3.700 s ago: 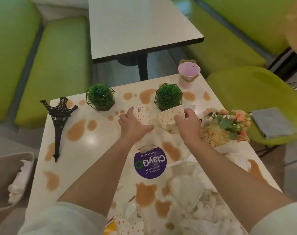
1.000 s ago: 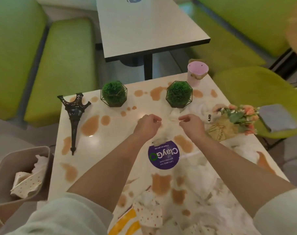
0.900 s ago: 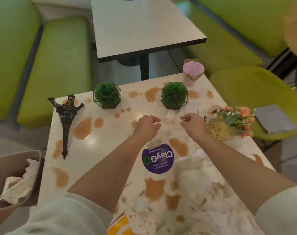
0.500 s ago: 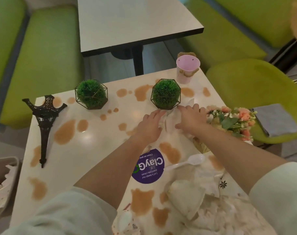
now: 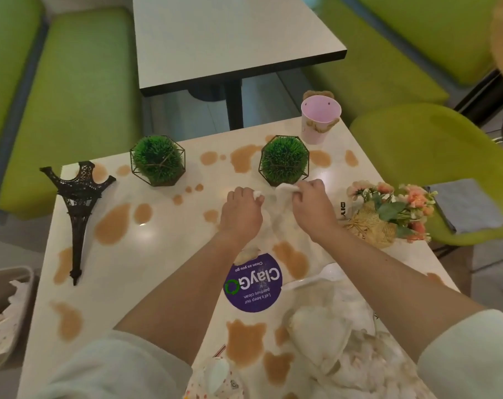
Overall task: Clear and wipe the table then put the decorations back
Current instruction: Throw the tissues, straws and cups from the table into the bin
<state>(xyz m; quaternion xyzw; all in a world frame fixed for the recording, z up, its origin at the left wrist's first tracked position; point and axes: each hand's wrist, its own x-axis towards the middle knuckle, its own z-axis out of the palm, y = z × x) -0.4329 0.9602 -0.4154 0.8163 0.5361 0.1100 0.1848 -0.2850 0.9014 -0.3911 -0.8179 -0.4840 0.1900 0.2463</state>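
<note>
A: What were our hands doing at that moment?

B: Our left hand (image 5: 240,216) had its fingers curled, pinching a small white tissue wad (image 5: 257,194) at the fingertips. Our right hand (image 5: 312,210) pinched another crumpled tissue (image 5: 286,188) between thumb and fingers, just in front of the right grass ball (image 5: 284,160).

A: And the table (image 5: 164,254) itself?

B: It was spotted with brown spills (image 5: 112,224), with a purple round sticker (image 5: 253,283) near the middle. More used tissues (image 5: 328,338) lay heaped at our near right, and a white plastic spoon (image 5: 316,279) lay beside them.

A: Where were the decorations?

B: 2 grass balls in wire frames stood toward the far edge, the left one (image 5: 157,160) well apart from our hands. The dark tower model (image 5: 78,208) lay flat on the left side. The pink bucket (image 5: 320,119) stood at the far right corner, and the flower bouquet (image 5: 388,214) lay at the right edge.

A: Anything off the table?

B: A bin (image 5: 5,318) holding paper waste sat at our left.
</note>
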